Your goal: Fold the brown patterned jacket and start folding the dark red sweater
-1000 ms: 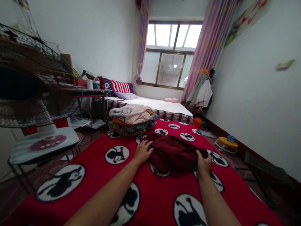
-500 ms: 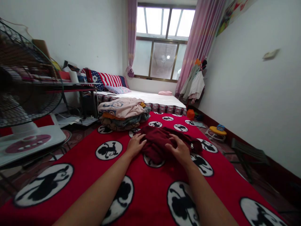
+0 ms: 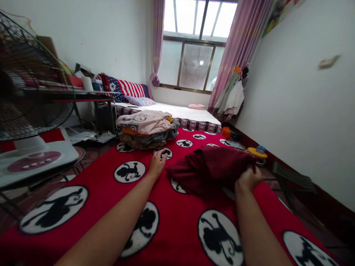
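A dark maroon, soft cloth garment [image 3: 213, 166] lies bunched and unfolded across the bright red blanket [image 3: 177, 229] with its round black-and-white figure prints, straight ahead of the person. Its long axis runs roughly from left to right, crosswise to the forearms. The left end tapers to a loose point resting on the blanket; the right end rises toward the right hand [image 3: 249, 179] and looks lifted off the surface.

The right hand is the nearer one: its grip is closed on the cloth at that right end, so the bulk of the garment stretches leftward from it. The fingertips are partly hidden, so how much fabric is pinched is hard to tell.

The left hand [image 3: 158, 162] holds nothing. Its fingers are loosely spread just beyond the garment's tapered end, with a strip of blanket between them and the cloth; whether they touch the blanket cannot be made out. Just beyond those fingers sits a layered stack of folded clothes [image 3: 146, 127], a pale pink printed piece uppermost, to the left of the maroon garment and apart from it.
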Demonstrator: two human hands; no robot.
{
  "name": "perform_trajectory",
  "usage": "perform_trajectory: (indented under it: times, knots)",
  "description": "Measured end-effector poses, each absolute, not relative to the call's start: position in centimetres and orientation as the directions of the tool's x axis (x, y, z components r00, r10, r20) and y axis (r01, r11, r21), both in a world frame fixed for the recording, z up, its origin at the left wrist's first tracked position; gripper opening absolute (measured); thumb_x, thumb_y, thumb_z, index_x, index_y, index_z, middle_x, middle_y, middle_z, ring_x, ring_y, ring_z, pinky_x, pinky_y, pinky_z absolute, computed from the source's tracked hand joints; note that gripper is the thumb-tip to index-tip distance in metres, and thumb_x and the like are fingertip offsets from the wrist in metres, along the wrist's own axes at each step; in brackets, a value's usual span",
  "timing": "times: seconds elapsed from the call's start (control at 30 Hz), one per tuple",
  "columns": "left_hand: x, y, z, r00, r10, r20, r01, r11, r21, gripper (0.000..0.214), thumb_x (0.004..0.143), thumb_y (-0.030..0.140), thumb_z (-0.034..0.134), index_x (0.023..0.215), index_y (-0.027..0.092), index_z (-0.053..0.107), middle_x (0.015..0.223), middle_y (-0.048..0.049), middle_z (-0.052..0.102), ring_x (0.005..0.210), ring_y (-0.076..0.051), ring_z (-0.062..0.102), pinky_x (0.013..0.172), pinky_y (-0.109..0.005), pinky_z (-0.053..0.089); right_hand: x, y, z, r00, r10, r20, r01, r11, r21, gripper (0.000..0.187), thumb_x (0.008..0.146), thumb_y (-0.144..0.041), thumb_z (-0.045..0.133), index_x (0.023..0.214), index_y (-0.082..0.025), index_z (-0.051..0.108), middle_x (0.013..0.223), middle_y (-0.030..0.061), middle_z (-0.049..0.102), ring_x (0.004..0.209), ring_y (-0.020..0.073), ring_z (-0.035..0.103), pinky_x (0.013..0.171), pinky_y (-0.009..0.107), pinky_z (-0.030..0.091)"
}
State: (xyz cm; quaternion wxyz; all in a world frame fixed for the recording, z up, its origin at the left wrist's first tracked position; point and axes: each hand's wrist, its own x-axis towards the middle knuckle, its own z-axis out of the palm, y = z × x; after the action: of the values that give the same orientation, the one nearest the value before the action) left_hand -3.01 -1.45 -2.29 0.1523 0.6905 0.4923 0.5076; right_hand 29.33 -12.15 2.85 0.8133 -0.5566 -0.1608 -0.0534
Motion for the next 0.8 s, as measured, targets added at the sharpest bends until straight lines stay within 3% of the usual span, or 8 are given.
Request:
perform_trajectory:
  times: [0.1, 0.2, 0.33, 0.43, 0.5, 0.57, 0.67, 0.8]
  knots:
    - [-2.9, -1.5, -2.3, -0.002, 0.833, 0.553, 0.502, -0.478, 0.721, 0.033, 0.09, 0.03, 0.05, 0.115, 0.013, 0.062, 0.12, -0.0146, 0.063, 0.115, -0.024, 0.058, 0.102, -0.039, 0.044, 30.5, -13.0, 3.3, 0.917, -0.15, 0.371, 0.4, 0.354, -0.845, 0.03, 0.075, -0.026, 0.051, 0.099, -0.012, 0.061, 0.103, 0.0133, 0.062, 0.098, 0.0263, 0.06, 0.092, 0.043, 0.045]
    - [-2.8, -1.6, -2.3, -0.012, 0.839, 0.545, 0.491, -0.469, 0.734, 0.032, 0.088, 0.03, 0.052, 0.113, 0.013, 0.064, 0.118, -0.0144, 0.064, 0.113, -0.025, 0.059, 0.1, -0.04, 0.046, 28.7, -14.0, 4.5, 0.783, -0.138, 0.607, 0.609, 0.367, -0.703, 0.032, 0.086, -0.032, 0.042, 0.107, -0.014, 0.058, 0.109, 0.0134, 0.061, 0.104, 0.0257, 0.058, 0.095, 0.044, 0.044]
    - [-2.8, -1.6, -2.2, -0.006, 0.847, 0.532, 0.49, -0.461, 0.74, 0.032, 0.088, 0.032, 0.052, 0.112, 0.014, 0.064, 0.116, -0.0141, 0.064, 0.11, -0.025, 0.06, 0.098, -0.04, 0.047, 25.1, -14.3, 5.0, 0.414, 0.286, 0.864, 0.856, 0.201, -0.476, 0.044, 0.091, -0.05, 0.041, 0.117, -0.018, 0.057, 0.115, 0.0116, 0.061, 0.113, 0.028, 0.053, 0.101, 0.049, 0.036]
    - [-2.9, -1.6, -2.2, 0.015, 0.851, 0.525, 0.493, -0.463, 0.737, 0.034, 0.09, 0.035, 0.05, 0.113, 0.014, 0.064, 0.116, -0.0138, 0.064, 0.109, -0.024, 0.061, 0.096, -0.039, 0.048, 24.1, -13.8, 4.1, 0.275, 0.649, 0.709, 0.955, -0.098, -0.281, 0.077, 0.07, -0.062, 0.066, 0.133, -0.02, 0.05, 0.138, 0.0153, 0.049, 0.131, 0.0375, 0.037, 0.106, 0.058, 0.026]
    - [-2.8, -1.7, -2.2, 0.037, 0.852, 0.522, 0.493, -0.47, 0.732, 0.035, 0.09, 0.036, 0.049, 0.113, 0.014, 0.064, 0.115, -0.0137, 0.065, 0.107, -0.024, 0.061, 0.095, -0.038, 0.048, 24.2, -13.5, 3.5, 0.332, 0.766, 0.551, 0.943, -0.249, -0.221, 0.094, 0.062, -0.063, 0.072, 0.141, -0.021, 0.043, 0.145, 0.0176, 0.041, 0.132, 0.0408, 0.034, 0.102, 0.058, 0.03]
    - [-2.7, -2.1, -2.0, 0.072, 0.849, 0.523, 0.486, -0.488, 0.725, 0.036, 0.09, 0.038, 0.049, 0.113, 0.015, 0.065, 0.114, -0.0129, 0.066, 0.106, -0.024, 0.062, 0.095, -0.038, 0.048, 24.6, -13.3, 3.2, 0.389, 0.796, 0.464, 0.921, -0.328, -0.211, 0.083, 0.067, -0.06, 0.071, 0.137, -0.024, 0.049, 0.139, 0.0172, 0.048, 0.124, 0.0393, 0.044, 0.094, 0.053, 0.038]
    - [-2.4, -3.4, -1.3, 0.22, 0.81, 0.544, 0.473, -0.576, 0.667, 0.041, 0.09, 0.043, 0.049, 0.117, 0.015, 0.063, 0.117, -0.0123, 0.065, 0.111, -0.025, 0.059, 0.101, -0.041, 0.044, 25.2, -13.1, 3.2, 0.391, 0.788, 0.476, 0.919, -0.305, -0.25, 0.044, 0.079, -0.05, 0.062, 0.114, -0.025, 0.066, 0.109, 0.0132, 0.066, 0.102, 0.0322, 0.058, 0.083, 0.044, 0.044]
    - [-1.6, -5.8, -0.3, 0.483, 0.712, 0.509, 0.429, -0.699, 0.572, 0.065, 0.085, 0.052, 0.057, 0.139, 0.018, 0.046, 0.133, -0.013, 0.057, 0.124, -0.028, 0.051, 0.107, -0.044, 0.038, 25.7, -12.9, 3.8, 0.567, 0.589, 0.576, 0.771, -0.133, -0.622, 0.038, 0.081, -0.051, 0.056, 0.093, -0.018, 0.07, 0.08, 0.0094, 0.068, 0.08, 0.0254, 0.062, 0.075, 0.038, 0.046]
